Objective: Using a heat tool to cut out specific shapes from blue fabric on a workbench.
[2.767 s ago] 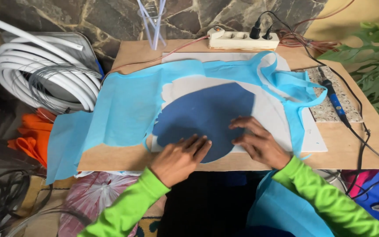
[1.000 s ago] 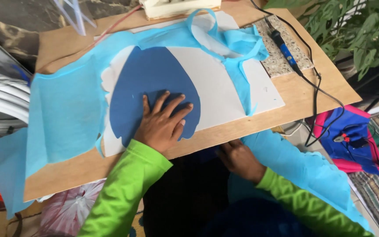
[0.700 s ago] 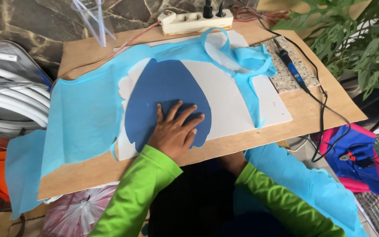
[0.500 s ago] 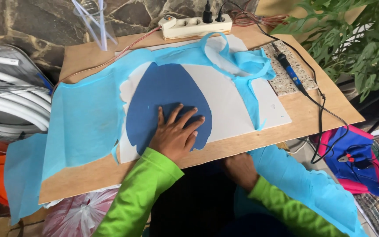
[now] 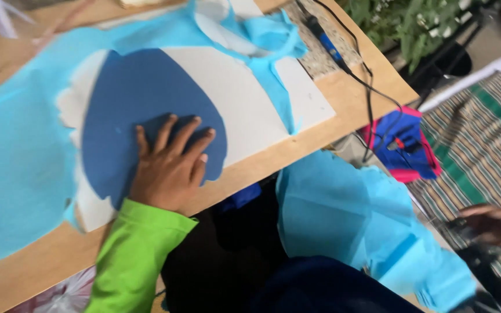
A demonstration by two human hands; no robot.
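The left hand (image 5: 169, 168) lies flat, fingers spread, gripping nothing, pressing a dark blue rounded template (image 5: 146, 110) onto light blue fabric (image 5: 18, 150) on the wooden bench (image 5: 349, 98), while the right hand (image 5: 494, 223), blurred low at right, has a grip I cannot tell.

left hand (image 5: 169, 168) lies on template (image 5: 146, 110), cloth (image 5: 18, 162) to its left.

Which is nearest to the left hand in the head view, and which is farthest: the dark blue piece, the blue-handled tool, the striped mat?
1. dark blue piece: directly under the left hand.
2. blue-handled tool: up and right, near the board's far edge.
3. striped mat: far right, on the floor.
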